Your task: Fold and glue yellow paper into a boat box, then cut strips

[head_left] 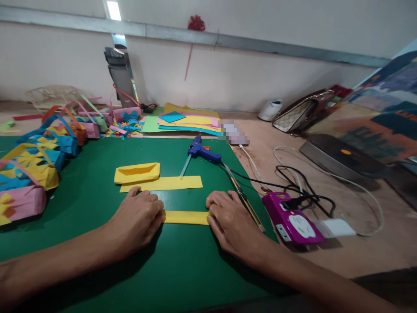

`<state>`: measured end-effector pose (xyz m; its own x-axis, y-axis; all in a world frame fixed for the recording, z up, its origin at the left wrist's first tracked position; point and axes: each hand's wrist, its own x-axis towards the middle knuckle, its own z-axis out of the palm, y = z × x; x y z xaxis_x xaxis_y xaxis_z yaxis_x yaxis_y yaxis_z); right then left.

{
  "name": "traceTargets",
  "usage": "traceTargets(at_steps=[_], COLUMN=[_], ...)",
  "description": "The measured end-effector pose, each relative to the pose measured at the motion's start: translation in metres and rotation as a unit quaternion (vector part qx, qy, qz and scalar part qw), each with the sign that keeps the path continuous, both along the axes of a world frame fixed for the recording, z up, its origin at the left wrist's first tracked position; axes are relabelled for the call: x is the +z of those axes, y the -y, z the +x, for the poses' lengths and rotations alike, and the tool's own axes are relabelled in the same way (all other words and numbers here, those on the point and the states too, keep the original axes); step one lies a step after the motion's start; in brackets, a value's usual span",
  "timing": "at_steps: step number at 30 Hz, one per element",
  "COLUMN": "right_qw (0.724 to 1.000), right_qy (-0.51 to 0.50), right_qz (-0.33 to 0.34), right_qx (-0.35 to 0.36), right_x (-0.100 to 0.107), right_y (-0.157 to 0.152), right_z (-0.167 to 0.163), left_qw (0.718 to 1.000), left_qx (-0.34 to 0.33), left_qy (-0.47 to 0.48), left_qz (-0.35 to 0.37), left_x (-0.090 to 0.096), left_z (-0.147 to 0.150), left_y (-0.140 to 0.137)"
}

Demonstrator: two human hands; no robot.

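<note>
A narrow yellow paper strip (pixel 186 218) stretches between my two hands, low over or on the green mat (pixel 137 278). My left hand (pixel 140 217) is closed on its left end, and my right hand (pixel 228 219) grips the right end with curled fingers. Both ends of the strip are hidden under the fingers. Just beyond lies another flat yellow strip (pixel 176 183), and a folded yellow paper tray (pixel 137 173) overlaps its left part. A blue glue gun (pixel 205 151) rests farther back, its clear glue stick (pixel 186 166) pointing toward the second strip.
Finished-looking paper baskets (pixel 24 200) line the left side. Coloured sheets (pixel 189 119) and paper scraps (pixel 125 126) lie at the back. Right of my right hand are a cutter-like tool (pixel 244 198), a purple power strip (pixel 293 219) and tangled cables (pixel 306 191). A grey bottle (pixel 120 78) stands by the wall.
</note>
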<state>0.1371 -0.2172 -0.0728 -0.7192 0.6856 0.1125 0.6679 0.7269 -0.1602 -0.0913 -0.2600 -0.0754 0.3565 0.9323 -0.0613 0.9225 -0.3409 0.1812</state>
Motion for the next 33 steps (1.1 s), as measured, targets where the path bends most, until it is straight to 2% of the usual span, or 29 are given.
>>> traceTargets(at_steps=[15,18,22,27,30,33], right_qw=[1.000,0.999,0.992,0.971,0.960,0.956], right_qy=[0.012,0.021,0.037,0.066,0.103,0.128], right_qz=[0.019,0.046,0.120,0.210,0.224,0.216], right_qx=[-0.001,0.003,0.027,0.094,0.131,0.151], right_x=[-0.001,0.000,0.004,0.006,0.007,0.009], right_y=[-0.002,-0.001,0.005,0.012,0.014,0.014], right_z=[0.000,0.001,0.001,-0.002,-0.006,-0.009], left_qw=[1.000,1.000,0.997,0.977,0.967,0.962], left_qx=[-0.001,-0.001,0.001,-0.091,-0.144,-0.165], left_qy=[-0.018,-0.029,-0.039,-0.094,-0.100,-0.098], left_qz=[-0.009,0.010,0.071,0.170,0.187,0.192], left_x=[0.002,0.002,-0.004,-0.010,-0.010,-0.009], left_z=[0.002,0.003,0.002,-0.003,-0.007,-0.009], left_y=[0.000,0.001,0.005,0.012,0.015,0.017])
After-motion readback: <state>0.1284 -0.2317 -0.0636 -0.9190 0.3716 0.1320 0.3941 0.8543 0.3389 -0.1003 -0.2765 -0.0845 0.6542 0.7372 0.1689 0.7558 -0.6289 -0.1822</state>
